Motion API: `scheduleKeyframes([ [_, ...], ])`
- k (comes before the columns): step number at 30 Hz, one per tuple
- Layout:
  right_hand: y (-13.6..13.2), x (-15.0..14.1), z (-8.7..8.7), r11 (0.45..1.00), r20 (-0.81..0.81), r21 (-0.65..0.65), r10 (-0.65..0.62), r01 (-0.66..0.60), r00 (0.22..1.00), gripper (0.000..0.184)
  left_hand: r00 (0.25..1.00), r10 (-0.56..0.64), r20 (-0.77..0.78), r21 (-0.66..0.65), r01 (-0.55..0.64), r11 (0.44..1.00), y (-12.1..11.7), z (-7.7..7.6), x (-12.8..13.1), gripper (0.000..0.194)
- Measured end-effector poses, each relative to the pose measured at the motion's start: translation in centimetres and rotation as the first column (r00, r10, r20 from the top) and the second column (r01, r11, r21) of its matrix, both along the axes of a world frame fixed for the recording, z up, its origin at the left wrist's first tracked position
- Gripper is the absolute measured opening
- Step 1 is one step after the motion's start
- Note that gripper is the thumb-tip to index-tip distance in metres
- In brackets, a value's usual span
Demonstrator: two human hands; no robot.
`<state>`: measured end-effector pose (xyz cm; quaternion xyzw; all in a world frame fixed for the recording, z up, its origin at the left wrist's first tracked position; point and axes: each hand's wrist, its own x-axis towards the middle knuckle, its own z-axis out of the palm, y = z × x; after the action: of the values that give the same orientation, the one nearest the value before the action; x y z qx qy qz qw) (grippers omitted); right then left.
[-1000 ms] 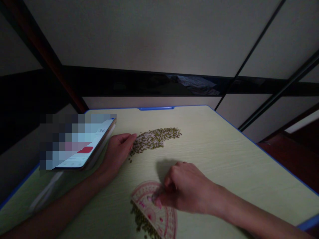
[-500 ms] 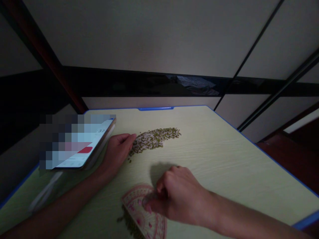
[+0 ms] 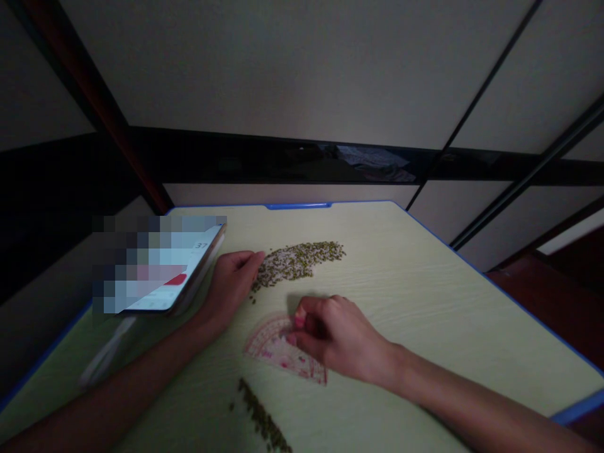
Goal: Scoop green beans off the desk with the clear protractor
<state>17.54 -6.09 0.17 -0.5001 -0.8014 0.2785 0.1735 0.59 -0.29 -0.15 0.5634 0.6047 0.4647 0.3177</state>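
Observation:
My right hand (image 3: 337, 336) grips a clear half-round protractor (image 3: 283, 352) with pink markings between thumb and fingers. The protractor is held above the table, its straight edge facing me. Below it lies a narrow line of small dark green beans (image 3: 262, 418), with a stray one to its left. My left hand (image 3: 233, 283) rests at the left end of a spread pile of small green beans with paler bits (image 3: 299, 261). Its thumb and fingers are curled together at the pile's edge; what they hold, if anything, is hidden.
A tablet-like device (image 3: 189, 261) with a lit screen, partly pixelated, leans at the left of the table. A white cable or strap (image 3: 108, 352) lies in front of it. The pale table (image 3: 425, 302) has blue edging. Cabinet panels (image 3: 292, 75) stand behind.
My right hand has moved the protractor up and away from the near line of beans and turned it, uncovering that line. My left hand has stayed by the pile; the view has shifted slightly.

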Motion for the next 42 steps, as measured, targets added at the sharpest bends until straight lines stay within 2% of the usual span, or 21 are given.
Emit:
scheduleKeyframes([
  [4, 0.5, 0.0, -0.4, 0.999, -0.080, 0.014, 0.031, -0.030, 0.996, 0.010, 1.000, -0.008, 0.026, 0.014, 0.008, 1.000, -0.2, 0.1, 0.1, 0.034],
  [9, 0.6, -0.6, -0.4, 0.999, -0.085, 0.035, 0.037, -0.034, 0.996, 0.016, 0.997, -0.026, 0.067, 0.043, 0.023, 0.999, -0.2, 0.0, 0.1, 0.034],
  [12, 0.3, -1.2, -0.3, 0.993, -0.108, 0.073, 0.104, -0.097, 0.989, 0.012, 0.997, -0.030, 0.077, 0.052, 0.026, 0.998, 0.0, -0.2, 0.0, 0.033],
  [24, -2.8, -3.3, -0.3, 0.941, -0.179, 0.123, 0.333, -0.315, 0.926, 0.020, 0.990, -0.038, 0.133, 0.079, 0.028, 0.996, 0.7, -1.1, 0.0, 0.033],
  [33, -4.6, -3.7, -0.4, 0.928, -0.208, 0.055, 0.372, -0.369, 0.905, 0.021, 0.989, -0.058, 0.139, 0.099, 0.044, 0.994, 0.6, -0.9, 0.1, 0.033],
  [37, -4.9, -3.5, -0.7, 0.948, -0.334, -0.068, 0.273, -0.312, 0.902, 0.022, 0.989, -0.060, 0.138, 0.102, 0.046, 0.994, 0.5, -1.0, 0.0, 0.033],
  [40, -4.8, -2.7, -0.8, 0.974, -0.416, -0.140, 0.105, -0.177, 0.903, 0.019, 0.989, -0.056, 0.135, 0.100, 0.043, 0.994, 0.5, -0.9, 0.0, 0.033],
  [42, -4.6, -1.8, -0.8, 0.986, -0.409, -0.151, 0.003, -0.070, 0.913, 0.018, 0.990, -0.051, 0.134, 0.095, 0.039, 0.995, 0.5, -0.9, 0.0, 0.033],
])
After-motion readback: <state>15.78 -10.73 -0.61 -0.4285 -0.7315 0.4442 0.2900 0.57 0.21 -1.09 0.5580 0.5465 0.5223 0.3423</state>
